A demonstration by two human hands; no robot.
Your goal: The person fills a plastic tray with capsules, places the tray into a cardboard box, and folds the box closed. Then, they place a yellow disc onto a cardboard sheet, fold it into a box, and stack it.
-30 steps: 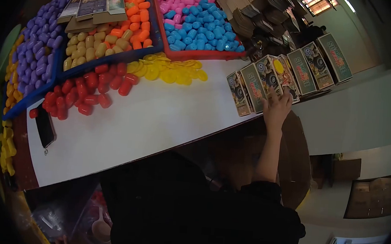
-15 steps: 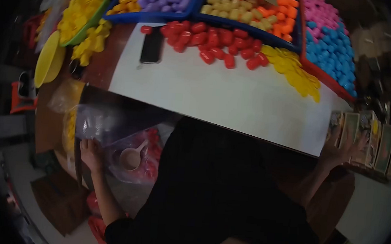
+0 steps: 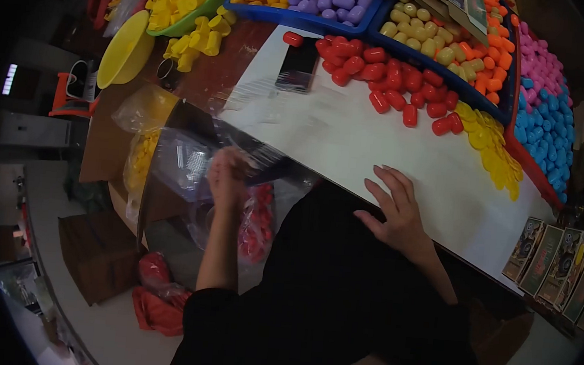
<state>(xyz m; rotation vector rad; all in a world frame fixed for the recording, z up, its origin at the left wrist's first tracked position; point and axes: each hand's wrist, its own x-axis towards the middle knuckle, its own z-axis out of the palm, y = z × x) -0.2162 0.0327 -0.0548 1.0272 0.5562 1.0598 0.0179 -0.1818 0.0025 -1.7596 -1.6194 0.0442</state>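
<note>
My left hand is closed on a clear plastic bag, blurred by motion, in front of the table's left part. Some of the thin plastic reaches over the white tabletop. Below that hand, a bag of red pieces is partly hidden. My right hand hovers at the front edge of the white surface, fingers spread, holding nothing. Beyond it lie a pile of red capsule-shaped pieces and a heap of flat yellow pieces. A dark phone rests left of the red pile.
Blue trays of coloured capsules line the back, beside a red-rimmed tray of blue and pink ones. Small printed boxes stand at the right corner. To the left are a yellow bowl, yellow cups and an open carton.
My left hand has moved right and upward with the clear plastic bag. My right hand has come from the printed boxes to the table's front edge. The view has turned.
</note>
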